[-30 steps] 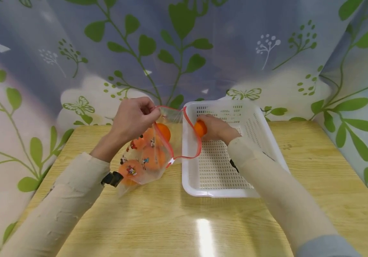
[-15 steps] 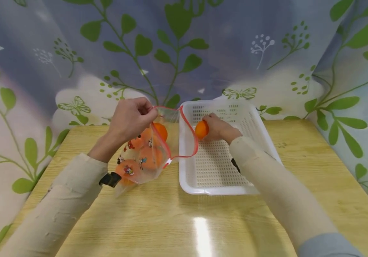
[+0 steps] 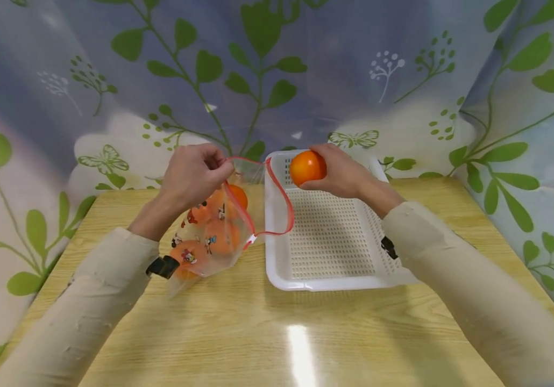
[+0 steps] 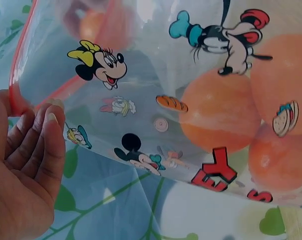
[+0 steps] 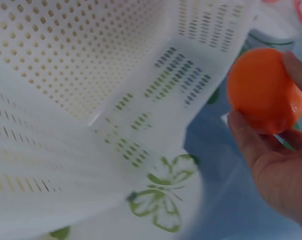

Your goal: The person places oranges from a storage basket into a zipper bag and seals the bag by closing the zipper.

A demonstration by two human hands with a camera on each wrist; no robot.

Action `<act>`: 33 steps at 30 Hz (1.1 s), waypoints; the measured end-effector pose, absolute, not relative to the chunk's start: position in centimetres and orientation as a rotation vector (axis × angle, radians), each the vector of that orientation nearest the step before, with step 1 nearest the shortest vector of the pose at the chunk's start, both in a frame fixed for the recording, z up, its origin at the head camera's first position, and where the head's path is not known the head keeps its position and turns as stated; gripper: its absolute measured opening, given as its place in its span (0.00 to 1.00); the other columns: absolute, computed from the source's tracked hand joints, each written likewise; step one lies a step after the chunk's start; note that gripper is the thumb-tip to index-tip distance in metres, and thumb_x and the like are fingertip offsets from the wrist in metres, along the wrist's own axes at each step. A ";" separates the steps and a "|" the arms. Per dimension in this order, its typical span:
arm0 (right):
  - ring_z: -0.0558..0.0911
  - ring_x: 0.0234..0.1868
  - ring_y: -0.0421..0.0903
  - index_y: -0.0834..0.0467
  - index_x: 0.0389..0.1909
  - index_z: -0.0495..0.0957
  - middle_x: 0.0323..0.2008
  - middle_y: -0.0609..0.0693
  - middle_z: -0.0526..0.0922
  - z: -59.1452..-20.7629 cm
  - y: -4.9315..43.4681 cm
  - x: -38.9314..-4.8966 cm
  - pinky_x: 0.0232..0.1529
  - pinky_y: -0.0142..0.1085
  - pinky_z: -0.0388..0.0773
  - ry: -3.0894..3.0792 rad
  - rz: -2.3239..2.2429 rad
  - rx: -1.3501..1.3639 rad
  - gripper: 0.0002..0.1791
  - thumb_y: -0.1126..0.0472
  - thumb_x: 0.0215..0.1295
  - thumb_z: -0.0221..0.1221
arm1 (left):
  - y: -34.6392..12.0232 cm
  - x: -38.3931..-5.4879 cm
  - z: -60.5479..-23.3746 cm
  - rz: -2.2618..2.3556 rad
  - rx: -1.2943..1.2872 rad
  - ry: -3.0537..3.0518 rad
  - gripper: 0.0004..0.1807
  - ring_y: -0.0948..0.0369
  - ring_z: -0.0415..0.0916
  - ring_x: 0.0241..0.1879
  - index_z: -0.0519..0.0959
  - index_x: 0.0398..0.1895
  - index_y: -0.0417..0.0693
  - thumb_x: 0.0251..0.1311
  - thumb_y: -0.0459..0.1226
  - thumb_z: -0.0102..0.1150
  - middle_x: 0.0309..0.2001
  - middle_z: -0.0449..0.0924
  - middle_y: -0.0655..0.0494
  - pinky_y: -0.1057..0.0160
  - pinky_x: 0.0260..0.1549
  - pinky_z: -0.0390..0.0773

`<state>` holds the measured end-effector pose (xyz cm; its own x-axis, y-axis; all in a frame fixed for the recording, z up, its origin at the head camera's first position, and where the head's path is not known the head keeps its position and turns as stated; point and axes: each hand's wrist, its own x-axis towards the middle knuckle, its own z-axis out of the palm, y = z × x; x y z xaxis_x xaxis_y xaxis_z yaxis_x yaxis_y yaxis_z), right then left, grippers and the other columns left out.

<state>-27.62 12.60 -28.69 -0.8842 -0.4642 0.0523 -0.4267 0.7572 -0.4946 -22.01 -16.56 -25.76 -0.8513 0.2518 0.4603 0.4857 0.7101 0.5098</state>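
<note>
My left hand (image 3: 193, 174) pinches the red-edged rim of a clear zip bag (image 4: 141, 90) printed with cartoon figures, and its mouth gapes toward the basket. Several oranges (image 4: 215, 112) lie inside the bag, seen through the plastic. In the head view, my right hand (image 3: 342, 172) grips a single orange (image 3: 308, 168) above the far left part of a white perforated basket (image 3: 330, 236). The right wrist view shows the thumb and fingers wrapped about that orange (image 5: 263, 90).
The basket stands on a wooden table (image 3: 238, 333), just right of the bag. Behind the table hangs a curtain (image 3: 335, 70) with a leaf and butterfly print. A white zip slider (image 3: 251, 238) sits on the bag's red edge.
My right hand has raised the orange up and away from low in the basket to above its far rim. The left hand keeps hold of the bag's edge, nearly unmoved.
</note>
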 end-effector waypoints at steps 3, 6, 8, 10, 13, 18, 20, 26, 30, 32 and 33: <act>0.70 0.55 0.53 0.61 0.69 0.58 0.62 0.56 0.65 -27.8 12.8 -26.3 0.55 0.48 0.70 2.895 -0.894 -0.768 0.47 0.47 0.54 0.69 | -16.4 -22.1 -25.7 -0.906 -0.580 -2.565 0.09 0.60 0.68 0.12 0.78 0.21 0.47 0.57 0.36 0.52 0.15 0.75 0.58 0.61 0.14 0.65; 0.72 0.53 0.51 0.59 0.69 0.59 0.62 0.54 0.66 -27.1 12.7 -24.8 0.53 0.46 0.73 2.871 -1.057 -0.819 0.47 0.49 0.52 0.70 | -16.4 -22.1 -25.8 -0.907 -0.575 -2.573 0.09 0.59 0.67 0.12 0.77 0.21 0.47 0.58 0.36 0.52 0.15 0.75 0.57 0.61 0.15 0.64; 0.73 0.51 0.49 0.58 0.68 0.60 0.62 0.52 0.66 -26.7 12.4 -23.8 0.50 0.43 0.76 2.838 -1.159 -0.865 0.46 0.50 0.51 0.71 | -16.6 -22.0 -25.9 -0.907 -0.561 -2.578 0.09 0.59 0.67 0.12 0.77 0.21 0.47 0.58 0.36 0.52 0.14 0.74 0.57 0.61 0.14 0.64; 0.73 0.51 0.48 0.57 0.68 0.61 0.62 0.50 0.66 -26.5 12.0 -23.0 0.48 0.41 0.77 2.798 -1.246 -0.900 0.46 0.51 0.50 0.72 | -16.9 -21.9 -26.0 -0.908 -0.546 -2.581 0.09 0.58 0.67 0.12 0.77 0.21 0.47 0.58 0.36 0.52 0.14 0.74 0.57 0.61 0.14 0.64; 0.74 0.52 0.47 0.56 0.69 0.61 0.63 0.49 0.66 -26.3 11.6 -21.9 0.48 0.39 0.78 2.761 -1.297 -0.942 0.46 0.51 0.50 0.72 | -17.1 -21.8 -26.2 -0.910 -0.535 -2.578 0.09 0.59 0.68 0.12 0.77 0.21 0.47 0.58 0.36 0.52 0.15 0.75 0.57 0.61 0.15 0.65; 0.74 0.51 0.44 0.56 0.69 0.61 0.62 0.47 0.67 -26.4 11.4 -20.4 0.47 0.37 0.78 2.736 -1.307 -0.985 0.46 0.50 0.51 0.71 | -17.2 -21.7 -26.4 -0.909 -0.554 -2.561 0.09 0.59 0.67 0.12 0.77 0.21 0.47 0.58 0.35 0.53 0.15 0.74 0.57 0.60 0.15 0.66; 0.74 0.50 0.44 0.55 0.69 0.61 0.62 0.46 0.67 -26.5 11.3 -19.9 0.46 0.35 0.78 2.715 -1.322 -0.991 0.45 0.50 0.51 0.71 | -17.2 -21.7 -26.3 -0.901 -0.565 -2.554 0.09 0.59 0.67 0.11 0.77 0.21 0.47 0.58 0.35 0.53 0.14 0.74 0.57 0.60 0.15 0.66; 0.76 0.49 0.45 0.57 0.68 0.61 0.60 0.48 0.68 -27.5 10.2 -18.9 0.45 0.35 0.78 2.624 -1.317 -1.014 0.45 0.50 0.52 0.71 | -16.9 -21.8 -26.1 -0.890 -0.588 -2.549 0.10 0.59 0.67 0.11 0.78 0.21 0.46 0.59 0.36 0.53 0.15 0.75 0.57 0.60 0.16 0.67; 0.77 0.47 0.43 0.58 0.68 0.60 0.57 0.46 0.71 -28.3 9.4 -18.9 0.44 0.35 0.78 2.623 -1.240 -0.980 0.45 0.48 0.52 0.70 | -16.8 -21.7 -26.0 -0.902 -0.598 -2.551 0.10 0.59 0.66 0.11 0.77 0.21 0.46 0.59 0.36 0.54 0.15 0.74 0.57 0.60 0.16 0.67; 0.76 0.47 0.42 0.57 0.68 0.60 0.56 0.45 0.72 -28.6 8.9 -18.9 0.45 0.36 0.77 2.680 -1.156 -0.969 0.46 0.46 0.53 0.69 | -16.8 -21.7 -26.0 -0.902 -0.598 -2.549 0.10 0.58 0.66 0.11 0.77 0.21 0.46 0.59 0.36 0.54 0.15 0.74 0.57 0.60 0.17 0.67; 0.76 0.47 0.42 0.56 0.68 0.61 0.56 0.45 0.72 -28.8 8.7 -19.0 0.46 0.37 0.77 2.731 -1.090 -0.968 0.46 0.44 0.52 0.69 | -16.8 -21.7 -26.0 -0.901 -0.596 -2.548 0.10 0.58 0.66 0.11 0.77 0.21 0.46 0.59 0.36 0.54 0.15 0.74 0.57 0.60 0.17 0.67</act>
